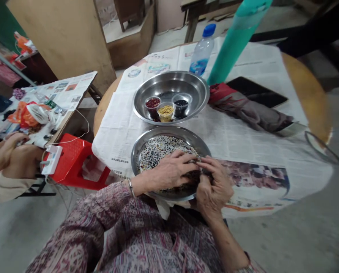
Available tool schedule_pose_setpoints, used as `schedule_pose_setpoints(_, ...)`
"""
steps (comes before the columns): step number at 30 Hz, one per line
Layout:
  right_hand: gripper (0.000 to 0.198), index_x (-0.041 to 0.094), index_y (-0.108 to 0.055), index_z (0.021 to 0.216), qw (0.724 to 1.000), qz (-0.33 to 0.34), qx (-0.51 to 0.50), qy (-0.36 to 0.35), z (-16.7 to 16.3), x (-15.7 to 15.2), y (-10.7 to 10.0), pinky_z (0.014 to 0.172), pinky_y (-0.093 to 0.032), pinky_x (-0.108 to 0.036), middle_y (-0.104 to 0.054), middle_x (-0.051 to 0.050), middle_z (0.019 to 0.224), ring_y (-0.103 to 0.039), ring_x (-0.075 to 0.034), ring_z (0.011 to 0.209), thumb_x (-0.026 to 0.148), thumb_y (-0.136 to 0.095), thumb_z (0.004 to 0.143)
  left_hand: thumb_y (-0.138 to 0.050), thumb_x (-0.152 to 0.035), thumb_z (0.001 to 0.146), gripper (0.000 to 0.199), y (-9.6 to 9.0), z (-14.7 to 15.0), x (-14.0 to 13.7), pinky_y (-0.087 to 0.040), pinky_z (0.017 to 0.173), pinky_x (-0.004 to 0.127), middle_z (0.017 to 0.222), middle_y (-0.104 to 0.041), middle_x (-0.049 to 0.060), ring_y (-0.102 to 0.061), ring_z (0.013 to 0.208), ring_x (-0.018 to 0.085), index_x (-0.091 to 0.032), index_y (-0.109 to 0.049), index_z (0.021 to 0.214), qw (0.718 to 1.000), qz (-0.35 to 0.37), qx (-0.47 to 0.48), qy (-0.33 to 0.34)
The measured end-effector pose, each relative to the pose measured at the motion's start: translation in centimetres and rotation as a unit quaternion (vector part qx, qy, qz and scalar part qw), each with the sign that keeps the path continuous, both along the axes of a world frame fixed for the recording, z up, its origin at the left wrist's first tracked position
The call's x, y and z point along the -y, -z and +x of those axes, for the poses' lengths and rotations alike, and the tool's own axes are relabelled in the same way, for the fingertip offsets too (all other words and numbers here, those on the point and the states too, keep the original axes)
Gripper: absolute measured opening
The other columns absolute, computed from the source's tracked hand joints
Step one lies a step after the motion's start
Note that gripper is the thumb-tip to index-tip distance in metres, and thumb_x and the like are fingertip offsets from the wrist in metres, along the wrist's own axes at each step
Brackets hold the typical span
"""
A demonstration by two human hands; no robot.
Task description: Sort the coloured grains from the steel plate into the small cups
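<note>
A steel basin (pixel 133 154) in front of me holds a layer of mixed grains and beans (pixel 163 148), white, black, yellow and dark red. My left hand (pixel 166 170) lies low over this mix, its fingers apart and pointing right. At the basin's right rim is my right hand (pixel 215 185), its fingers curled inward. Something small and dark shows by its thumb, too hidden to name. The fingertips of both hands nearly meet. Behind, a second steel basin (pixel 197 89) holds small clear cups of red beans (pixel 153 102), yellow beans (pixel 166 110) and black beans (pixel 181 102).
Newspaper (pixel 115 125) covers the round table. Beyond the basins stand a water bottle (pixel 202 51) and a tall green bottle (pixel 232 45). A folded umbrella (pixel 249 108) and a dark tablet (pixel 257 92) lie right. Left are a red stool (pixel 75 163) and another person's hand (pixel 15 140).
</note>
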State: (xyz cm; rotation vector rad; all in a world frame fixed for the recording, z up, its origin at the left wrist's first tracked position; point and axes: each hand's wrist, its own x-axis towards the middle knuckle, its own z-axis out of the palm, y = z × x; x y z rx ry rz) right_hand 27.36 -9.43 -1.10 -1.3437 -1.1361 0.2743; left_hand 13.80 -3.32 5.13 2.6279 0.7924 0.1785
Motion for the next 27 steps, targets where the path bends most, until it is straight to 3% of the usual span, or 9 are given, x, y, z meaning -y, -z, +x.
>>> schedule_pose_setpoints(3, 0.023, 0.022, -0.071, 0.091, 1.0, -0.006, 0.002, 0.0, -0.1, 0.0, 0.0, 0.104, -0.047, -0.051, -0.072, -0.006, 0.107, -0.066, -0.026, 0.111, 0.014, -0.052, 0.081, -0.063, -0.033, 0.094, 0.036, 0.8, 0.2, -0.9, -0.039, 0.114, 0.054, 0.148, -0.049, 0.01, -0.04, 0.137, 0.031, -0.021, -0.06, 0.128, 0.997, 0.065, -0.03, 0.032)
schedule_pose_setpoints(6, 0.021, 0.022, -0.071, 0.089, 1.0, -0.014, 0.002, 0.011, -0.2, 0.0, -0.1, 0.104, -0.047, -0.051, -0.073, -0.007, 0.106, -0.067, -0.026, 0.11, 0.015, -0.053, 0.081, -0.055, -0.024, 0.097, 0.026, 1.3, 0.1, -2.1, -0.047, 0.103, 0.048, 0.136, -0.056, 0.01, -0.048, 0.126, 0.028, -0.02, -0.063, 0.121, 0.993, 0.094, -0.061, 0.031)
schedule_pose_setpoints(12, 0.021, 0.022, -0.072, 0.089, 1.0, -0.009, 0.007, 0.014, -0.1, 0.0, 0.0, 0.104, -0.048, -0.053, -0.073, -0.006, 0.105, -0.067, -0.027, 0.111, 0.014, -0.053, 0.082, -0.042, -0.012, 0.1, 0.024, -0.2, -2.1, -3.2, -0.052, 0.084, 0.037, 0.12, -0.058, 0.014, -0.054, 0.111, 0.027, -0.014, -0.063, 0.112, 0.977, 0.111, -0.123, -0.135)
schedule_pose_setpoints(14, 0.021, 0.022, -0.072, 0.089, 1.0, -0.013, 0.006, 0.012, -0.1, 0.0, 0.1, 0.105, -0.047, -0.053, -0.073, -0.006, 0.105, -0.067, -0.027, 0.111, 0.014, -0.054, 0.081, -0.047, -0.023, 0.102, 0.021, -0.9, -3.6, -2.6, -0.052, 0.083, 0.039, 0.12, -0.056, 0.014, -0.053, 0.112, 0.029, -0.013, -0.063, 0.111, 0.968, 0.1, -0.139, -0.186)
schedule_pose_setpoints(16, 0.021, 0.022, -0.072, 0.089, 1.0, -0.012, 0.005, 0.012, -0.1, 0.0, 0.1, 0.105, -0.047, -0.053, -0.073, -0.006, 0.105, -0.067, -0.027, 0.11, 0.013, -0.054, 0.081, -0.055, -0.04, 0.1, 0.03, -1.4, -5.1, -1.4, -0.053, 0.085, 0.042, 0.124, -0.054, 0.015, -0.051, 0.115, 0.032, -0.015, -0.061, 0.115, 0.965, 0.086, -0.138, -0.207)
schedule_pose_setpoints(18, 0.022, 0.022, -0.072, 0.089, 1.0, -0.011, 0.006, 0.012, 0.0, 0.0, 0.2, 0.105, -0.048, -0.053, -0.073, -0.006, 0.105, -0.067, -0.027, 0.11, 0.013, -0.054, 0.081, -0.064, -0.053, 0.092, 0.048, -1.6, -6.4, 0.1, -0.054, 0.085, 0.043, 0.129, -0.05, 0.014, -0.05, 0.116, 0.033, -0.018, -0.056, 0.125, 0.972, 0.06, -0.13, -0.188)
schedule_pose_setpoints(20, 0.022, 0.022, -0.072, 0.089, 1.0, -0.011, 0.009, 0.011, 0.0, 0.0, 0.3, 0.104, -0.048, -0.052, -0.073, -0.006, 0.105, -0.067, -0.026, 0.11, 0.013, -0.054, 0.081, -0.073, -0.053, 0.085, 0.06, -1.7, -7.1, 1.5, -0.055, 0.084, 0.041, 0.129, -0.049, 0.014, -0.051, 0.115, 0.033, -0.021, -0.053, 0.13, 0.981, 0.026, -0.119, -0.15)
schedule_pose_setpoints(24, 0.021, 0.022, -0.072, 0.089, 1.0, -0.007, 0.018, 0.008, 0.1, -0.2, 0.6, 0.103, -0.049, -0.051, -0.074, -0.006, 0.104, -0.068, -0.025, 0.109, 0.014, -0.054, 0.082, -0.068, -0.023, 0.091, 0.042, -1.1, -6.1, 3.2, -0.055, 0.083, 0.034, 0.121, -0.054, 0.01, -0.058, 0.104, 0.023, -0.021, -0.054, 0.13, 0.993, -0.022, -0.093, -0.071)
schedule_pose_setpoints(27, 0.024, 0.022, -0.072, 0.09, 1.0, -0.002, 0.019, 0.01, 0.0, -0.2, 0.7, 0.105, -0.048, -0.053, -0.074, -0.006, 0.105, -0.068, -0.025, 0.109, 0.013, -0.052, 0.081, -0.057, -0.015, 0.094, 0.029, -0.2, -4.0, 2.9, -0.054, 0.079, 0.032, 0.119, -0.057, 0.01, -0.059, 0.102, 0.022, -0.019, -0.059, 0.123, 0.997, 0.022, -0.073, -0.009)
